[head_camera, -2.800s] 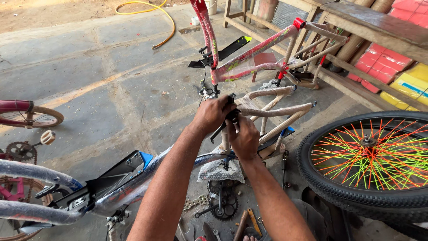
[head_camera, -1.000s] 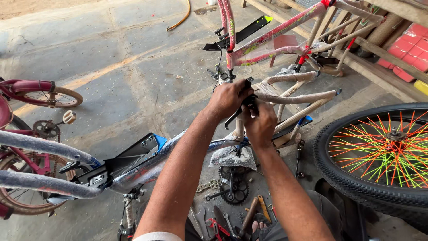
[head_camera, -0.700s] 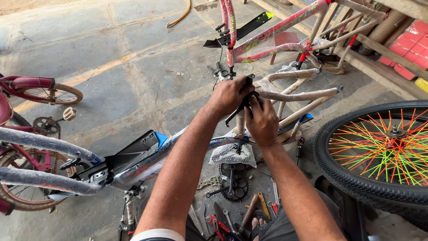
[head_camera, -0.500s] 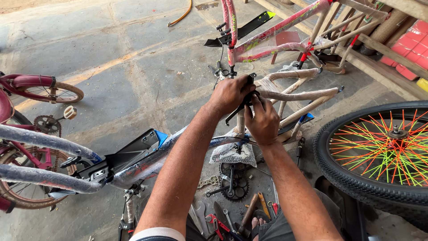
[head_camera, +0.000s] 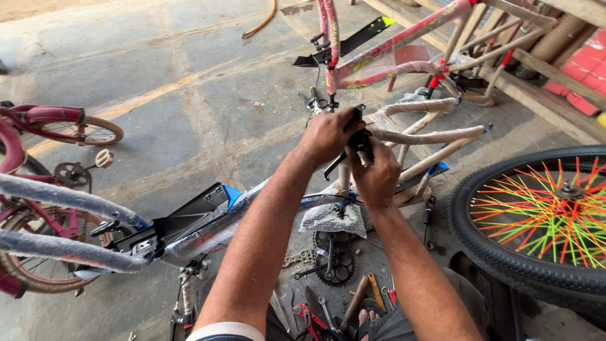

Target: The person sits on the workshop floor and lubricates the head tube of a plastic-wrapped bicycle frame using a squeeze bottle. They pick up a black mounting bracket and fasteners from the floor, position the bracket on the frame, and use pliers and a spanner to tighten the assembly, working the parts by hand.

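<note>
Now | our left hand [head_camera: 328, 134] grips the black bracket [head_camera: 355, 140], long axis tilted upright | our right hand [head_camera: 377, 175] clasps it just below, on the wrapped frame [head_camera: 413, 136].

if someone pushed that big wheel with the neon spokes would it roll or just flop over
The wheel would probably roll readily: its knobby black tyre is round and it seems to stand nearly upright. It looks stiff rather than floppy, with many orange and green spokes running to the hub. Nothing visibly props it, so a sideways push would likely tip it flat.
</note>
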